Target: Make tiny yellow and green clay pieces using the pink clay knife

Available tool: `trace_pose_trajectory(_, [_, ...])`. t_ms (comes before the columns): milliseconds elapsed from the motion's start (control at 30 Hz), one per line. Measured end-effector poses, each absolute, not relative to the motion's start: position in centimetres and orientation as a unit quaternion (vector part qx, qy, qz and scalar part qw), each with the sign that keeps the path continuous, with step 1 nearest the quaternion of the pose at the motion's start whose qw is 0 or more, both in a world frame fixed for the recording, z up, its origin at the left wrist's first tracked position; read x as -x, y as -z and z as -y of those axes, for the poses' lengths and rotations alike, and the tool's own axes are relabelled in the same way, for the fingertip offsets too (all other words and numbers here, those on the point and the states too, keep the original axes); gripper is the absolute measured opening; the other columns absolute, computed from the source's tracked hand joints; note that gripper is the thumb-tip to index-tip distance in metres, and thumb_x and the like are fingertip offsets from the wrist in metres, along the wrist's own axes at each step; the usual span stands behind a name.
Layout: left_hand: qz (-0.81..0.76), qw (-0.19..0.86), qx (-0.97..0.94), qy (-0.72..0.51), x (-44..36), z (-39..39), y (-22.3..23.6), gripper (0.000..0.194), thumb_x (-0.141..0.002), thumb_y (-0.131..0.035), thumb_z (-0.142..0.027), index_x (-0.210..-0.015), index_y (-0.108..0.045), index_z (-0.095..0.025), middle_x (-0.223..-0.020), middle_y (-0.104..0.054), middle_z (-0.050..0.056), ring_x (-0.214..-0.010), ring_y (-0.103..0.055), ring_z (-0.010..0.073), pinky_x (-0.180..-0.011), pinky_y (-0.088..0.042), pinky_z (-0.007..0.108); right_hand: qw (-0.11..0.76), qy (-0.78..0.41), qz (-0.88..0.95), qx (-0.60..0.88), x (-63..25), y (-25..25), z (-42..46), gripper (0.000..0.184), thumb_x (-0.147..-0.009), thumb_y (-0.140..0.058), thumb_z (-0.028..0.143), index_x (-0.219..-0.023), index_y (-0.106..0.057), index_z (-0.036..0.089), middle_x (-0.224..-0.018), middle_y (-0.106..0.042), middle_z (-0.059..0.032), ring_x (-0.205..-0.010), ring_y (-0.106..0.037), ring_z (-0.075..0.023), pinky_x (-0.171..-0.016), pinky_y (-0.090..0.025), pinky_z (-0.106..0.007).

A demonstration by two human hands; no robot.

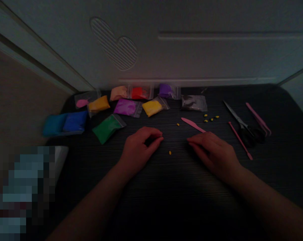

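At the far left of the bench (151, 204), a teal packet (53, 124) and a blue packet (75, 121) are laid side by side, then a green packet (106, 129) is seen. Next, the left hand (138, 147) is held with its grip narrow, thumb and fingertips all but meeting; whether anything is pinched cannot be told (the light is dim). Between the hands, one yellow piece (170, 152) is left nearer the wearer, with a second yellow piece (178, 124) farther off. A pink knife (193, 124) is partly overlapped by the right hand (215, 150), whose grip is likewise narrow, its contents hidden. Farther right, green-and-yellow pieces (211, 119), a thin pink stick (240, 140) and scissors (238, 118) are set out. For pieces this small, light fingertip pressure is judged best, with both wrists kept steady and the loose pieces kept clear of the palms.
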State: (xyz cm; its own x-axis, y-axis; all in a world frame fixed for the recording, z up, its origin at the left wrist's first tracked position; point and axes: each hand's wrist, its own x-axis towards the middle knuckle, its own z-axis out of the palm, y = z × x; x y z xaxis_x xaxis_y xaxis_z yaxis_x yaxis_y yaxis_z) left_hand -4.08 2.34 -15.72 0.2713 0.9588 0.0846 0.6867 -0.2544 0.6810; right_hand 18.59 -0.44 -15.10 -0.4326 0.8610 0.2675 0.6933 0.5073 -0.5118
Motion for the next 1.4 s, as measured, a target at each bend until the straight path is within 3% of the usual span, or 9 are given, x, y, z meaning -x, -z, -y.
trace_pose_trajectory(133, [-0.555, 0.29, -0.734, -0.263, 4.0, -2.23, 15.72, 0.032, -0.076, -0.052, -0.023, -0.108, -0.05, -0.026, -0.089, -0.065, -0.004, -0.081, -0.059, 0.0105, -0.058, -0.044, 0.019, 0.252, -0.17, 0.83, 0.468, -18.68, 15.3, 0.51, 0.026, -0.081, -0.046, 0.013, -0.106, -0.052, 0.019, -0.1, -0.061, -0.0024, -0.095, -0.054, -0.0112, -0.086, -0.042, -0.025])
trace_pose_trajectory(267, [-0.548, 0.292, -0.74, -0.26, 3.96, -2.22, 15.66, 0.04, -0.077, -0.05, -0.021, -0.116, -0.044, -0.027, -0.091, -0.066, -0.005, -0.09, -0.058, 0.0114, -0.067, -0.045, 0.021, 0.259, -0.171, 0.823, 0.476, -18.67, 15.36, 0.5, 0.029, -0.081, -0.045, 0.013, -0.109, -0.051, 0.018, -0.103, -0.061, -0.0024, -0.095, -0.056, -0.0106, -0.086, -0.043, -0.022])
trace_pose_trajectory(700, [-0.533, 0.287, -0.751, -0.262, 4.07, -2.39, 15.91, 0.038, -0.075, -0.055, -0.025, -0.113, -0.047, -0.027, -0.087, -0.064, -0.004, -0.08, -0.06, 0.0105, -0.074, -0.047, 0.024, 0.265, -0.179, 0.801, 0.505, -18.33, 14.74, 0.4, 0.01, -0.078, -0.054, 0.023, -0.087, -0.056, 0.019, -0.081, -0.063, 0.0, -0.076, -0.06, -0.011, -0.071, -0.049, -0.022])
trace_pose_trajectory(1000, [-0.518, 0.295, -0.761, -0.257, 4.1, -2.34, 15.87, 0.033, -0.078, -0.05, -0.021, -0.111, -0.049, -0.027, -0.092, -0.065, -0.003, -0.089, -0.058, 0.0117, -0.081, -0.045, 0.027, 0.269, -0.177, 0.797, 0.51, -18.39, 15.04, 0.25, 0.016, -0.081, -0.047, 0.02, -0.094, -0.056, 0.021, -0.09, -0.064, -0.002, -0.084, -0.06, -0.0145, -0.076, -0.048, -0.03])
trace_pose_trajectory(1400, [-0.524, 0.27, -0.766, -0.257, 4.09, -2.25, 15.87, 0.029, -0.076, -0.053, -0.028, -0.105, -0.054, -0.024, -0.085, -0.065, -0.002, -0.083, -0.059, 0.012, -0.076, -0.046, 0.026, 0.274, -0.191, 0.797, 0.503, -18.4, 14.97, 0.35, 0.011, -0.076, -0.056, 0.027, -0.083, -0.054, 0.019, -0.084, -0.061, -0.0028, -0.08, -0.058, -0.0141, -0.071, -0.047, -0.028])
